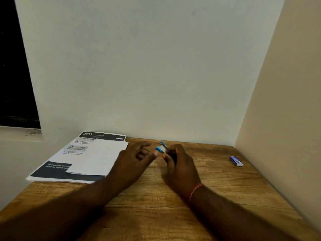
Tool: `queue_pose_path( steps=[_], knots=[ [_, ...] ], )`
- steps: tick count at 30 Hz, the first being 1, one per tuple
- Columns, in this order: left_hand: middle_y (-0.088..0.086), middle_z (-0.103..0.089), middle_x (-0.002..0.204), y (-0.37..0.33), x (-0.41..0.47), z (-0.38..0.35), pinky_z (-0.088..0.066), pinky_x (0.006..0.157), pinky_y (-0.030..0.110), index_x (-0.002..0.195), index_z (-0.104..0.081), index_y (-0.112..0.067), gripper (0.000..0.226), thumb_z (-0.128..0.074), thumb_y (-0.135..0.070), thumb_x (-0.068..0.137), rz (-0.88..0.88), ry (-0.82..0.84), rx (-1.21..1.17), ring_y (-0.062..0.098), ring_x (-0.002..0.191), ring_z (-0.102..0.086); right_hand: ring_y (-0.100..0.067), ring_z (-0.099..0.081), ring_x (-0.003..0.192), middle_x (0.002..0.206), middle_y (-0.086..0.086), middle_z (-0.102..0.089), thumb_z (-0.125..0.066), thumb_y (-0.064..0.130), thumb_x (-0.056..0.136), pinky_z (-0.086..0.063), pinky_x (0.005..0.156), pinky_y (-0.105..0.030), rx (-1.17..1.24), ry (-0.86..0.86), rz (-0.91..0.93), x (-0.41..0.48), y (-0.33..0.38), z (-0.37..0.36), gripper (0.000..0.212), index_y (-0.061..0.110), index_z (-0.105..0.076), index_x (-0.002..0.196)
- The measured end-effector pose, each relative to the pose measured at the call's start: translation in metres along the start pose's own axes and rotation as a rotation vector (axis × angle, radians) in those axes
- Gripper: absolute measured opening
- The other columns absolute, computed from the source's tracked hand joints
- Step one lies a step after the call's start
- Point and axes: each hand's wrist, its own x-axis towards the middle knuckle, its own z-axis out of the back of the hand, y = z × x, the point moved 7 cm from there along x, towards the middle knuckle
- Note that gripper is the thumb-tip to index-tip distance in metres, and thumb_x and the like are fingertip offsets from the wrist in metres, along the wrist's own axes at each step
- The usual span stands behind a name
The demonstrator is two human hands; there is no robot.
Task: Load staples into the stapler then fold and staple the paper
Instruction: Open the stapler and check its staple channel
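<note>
You sit in plain room corner, likely home study nook: wood-grain desk (225,197) against bare pale walls (156,66), dark window (13,75) with sill (19,132) at your left, printed paper (69,153) headed "LIVING ROOM".

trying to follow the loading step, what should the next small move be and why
Probably bring the left hand the last bit to the stapler and steady its blue end. The right hand grips it, its blue parts look spread, and the left hand sits just beside it holding nothing. Whether staples are loaded cannot be told.
</note>
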Motion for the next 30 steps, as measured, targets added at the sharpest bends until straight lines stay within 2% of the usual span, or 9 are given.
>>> queue_pose_path(
  steps=[2,4,7,10,13,19,21,25,30],
  knots=[
    [-0.001,-0.087,0.095,0.006,0.003,0.000,-0.067,0.078,0.035,0.116,-0.081,-0.032,0.056,-0.083,-0.071,0.076,0.056,-0.008,-0.245,0.018,0.089,-0.086,-0.005,-0.077,0.099,0.107,0.014,-0.079,-0.071,0.034,0.109,-0.066,0.084,-0.040,0.084,-0.005,0.041,-0.003,0.012,-0.006,0.010,0.033,-0.064,0.117],
    [0.007,-0.088,0.096,0.005,0.003,-0.005,-0.067,0.071,0.030,0.110,-0.085,-0.031,0.038,-0.090,-0.057,0.083,0.047,0.038,-0.353,0.023,0.089,-0.087,-0.007,-0.079,0.096,0.103,0.014,-0.079,-0.073,0.036,0.107,-0.065,0.079,-0.038,0.123,0.003,0.063,-0.005,0.017,-0.006,0.010,0.036,-0.065,0.114],
    [0.010,-0.088,0.095,0.008,0.004,-0.009,-0.068,0.075,0.029,0.107,-0.086,-0.036,0.014,-0.092,-0.033,0.095,0.038,0.084,-0.387,0.022,0.090,-0.087,-0.006,-0.080,0.093,0.104,0.019,-0.080,-0.079,0.040,0.102,-0.064,0.073,-0.026,0.169,0.022,0.048,-0.005,0.018,-0.005,0.015,0.040,-0.067,0.110],
    [0.011,-0.088,0.099,0.010,0.001,-0.007,-0.070,0.086,0.037,0.108,-0.088,-0.030,0.027,-0.093,-0.045,0.085,0.048,0.088,-0.407,0.024,0.094,-0.087,-0.009,-0.080,0.088,0.099,0.015,-0.081,-0.088,0.038,0.093,-0.065,0.073,-0.031,0.214,0.065,0.027,-0.005,0.018,-0.009,0.021,0.036,-0.070,0.104],
    [0.002,-0.090,0.106,0.009,0.000,-0.004,-0.068,0.096,0.043,0.109,-0.088,-0.033,0.019,-0.092,-0.037,0.091,0.022,0.096,-0.325,0.021,0.101,-0.088,-0.010,-0.080,0.088,0.098,0.012,-0.082,-0.096,0.031,0.086,-0.065,0.074,-0.027,0.282,0.089,-0.014,-0.005,0.013,-0.009,0.028,0.035,-0.074,0.104],
    [-0.018,-0.086,0.106,-0.007,-0.004,0.004,-0.063,0.090,0.023,0.112,-0.084,-0.047,0.019,-0.088,-0.035,0.099,-0.133,0.102,-0.067,0.008,0.101,-0.084,-0.007,-0.080,0.109,0.110,0.012,-0.083,-0.086,0.026,0.100,-0.066,0.095,-0.029,0.390,0.204,-0.048,-0.008,0.011,-0.004,0.047,0.049,-0.070,0.139],
    [-0.017,-0.086,0.108,-0.007,-0.004,0.006,-0.066,0.094,0.031,0.114,-0.083,-0.046,0.022,-0.088,-0.034,0.098,-0.135,0.096,-0.069,0.010,0.103,-0.084,-0.007,-0.079,0.114,0.116,0.015,-0.082,-0.081,0.029,0.104,-0.065,0.097,-0.027,0.396,0.215,-0.019,-0.008,0.015,-0.001,0.042,0.049,-0.071,0.140],
    [-0.012,-0.088,0.106,-0.005,-0.005,0.007,-0.068,0.097,0.045,0.117,-0.081,-0.044,0.030,-0.093,-0.029,0.094,-0.086,0.112,-0.114,0.010,0.103,-0.086,-0.009,-0.081,0.102,0.109,0.011,-0.085,-0.075,0.030,0.108,-0.066,0.082,-0.026,0.402,0.210,-0.027,-0.007,0.017,0.001,0.022,0.041,-0.078,0.126],
    [-0.012,-0.088,0.102,-0.005,-0.004,0.010,-0.068,0.096,0.042,0.115,-0.082,-0.043,0.032,-0.095,-0.025,0.092,-0.073,0.084,-0.106,0.009,0.099,-0.086,-0.011,-0.082,0.095,0.104,0.005,-0.086,-0.077,0.019,0.107,-0.064,0.078,-0.022,0.415,0.199,-0.019,-0.004,0.013,0.006,0.016,0.026,-0.081,0.121]
  ],
)
